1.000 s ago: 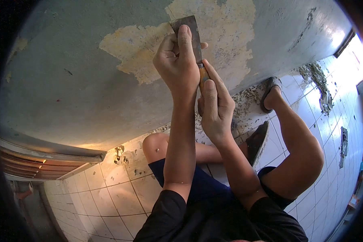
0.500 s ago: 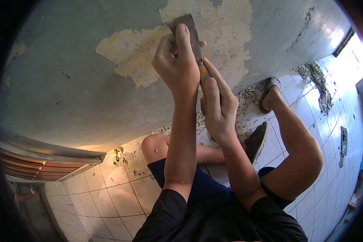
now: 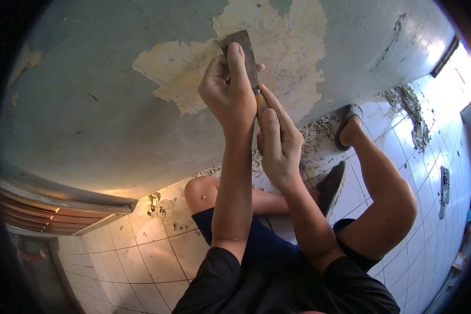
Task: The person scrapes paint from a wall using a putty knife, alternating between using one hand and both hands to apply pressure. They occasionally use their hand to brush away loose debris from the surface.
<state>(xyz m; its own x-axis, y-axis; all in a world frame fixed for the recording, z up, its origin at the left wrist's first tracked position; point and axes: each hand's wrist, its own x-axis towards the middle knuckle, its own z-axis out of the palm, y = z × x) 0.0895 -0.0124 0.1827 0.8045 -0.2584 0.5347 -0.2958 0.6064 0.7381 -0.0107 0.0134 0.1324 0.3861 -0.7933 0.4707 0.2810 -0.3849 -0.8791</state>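
Observation:
A scraper (image 3: 250, 55) with a broad metal blade and a wooden handle lies against the wall (image 3: 110, 78). My left hand (image 3: 227, 89) is closed on the blade, its thumb flat along the metal and its fingers curled behind. Around the handle, my right hand (image 3: 281, 144) is closed, with the thumb and forefinger running along it. The blade's top edge meets the boundary between grey paint and a bare cream patch (image 3: 293, 57). Part of the handle is hidden by my right hand.
Paint flakes (image 3: 319, 137) litter the white tiled floor (image 3: 141, 256) along the wall's foot. Larger peeled strips (image 3: 416, 120) lie to the right. My sandalled feet (image 3: 332, 186) rest on the tiles. A slatted wooden panel (image 3: 63, 209) stands at the left.
The scraper and both hands sit slightly lower in the view, with the right hand shifted a little left. The wall patch also appears shifted slightly right and down.

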